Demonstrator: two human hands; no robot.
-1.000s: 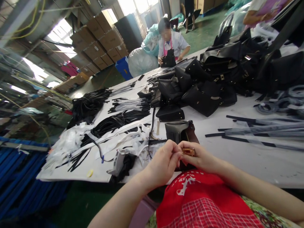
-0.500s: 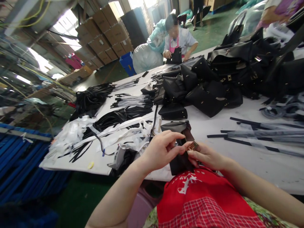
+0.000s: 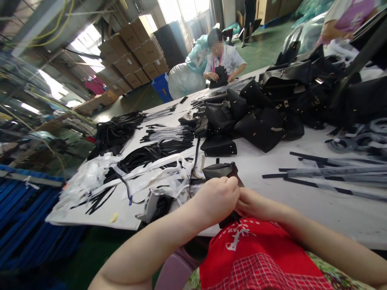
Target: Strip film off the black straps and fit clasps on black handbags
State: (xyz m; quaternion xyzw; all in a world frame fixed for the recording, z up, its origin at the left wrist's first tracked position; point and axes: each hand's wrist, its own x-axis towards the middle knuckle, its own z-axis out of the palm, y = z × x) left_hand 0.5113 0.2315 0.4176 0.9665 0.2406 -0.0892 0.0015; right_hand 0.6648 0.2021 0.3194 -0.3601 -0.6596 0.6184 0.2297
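Note:
A small black handbag (image 3: 218, 170) lies at the table's near edge, just in front of the red apron. Both hands meet over it and cover most of its front. My left hand (image 3: 219, 197) is closed, its fingers curled against the bag's front; whatever it pinches is hidden. My right hand (image 3: 252, 203) is closed on the bag from the other side, thumb and fingers against the left fingertips. The gold clasp on the bag is out of sight behind the hands.
Black handbags (image 3: 256, 121) are heaped mid-table. Black straps (image 3: 154, 151) and white wrapping scraps (image 3: 96, 173) lie left, wrapped straps (image 3: 320, 177) right. A yellow disc (image 3: 113, 217) sits near the left edge. Across the table a co-worker (image 3: 223, 60) handles a black bag.
My left hand has turned over and its fingers have curled in. Both hands have come together, covering the gold clasp that showed before. The view has shifted slightly.

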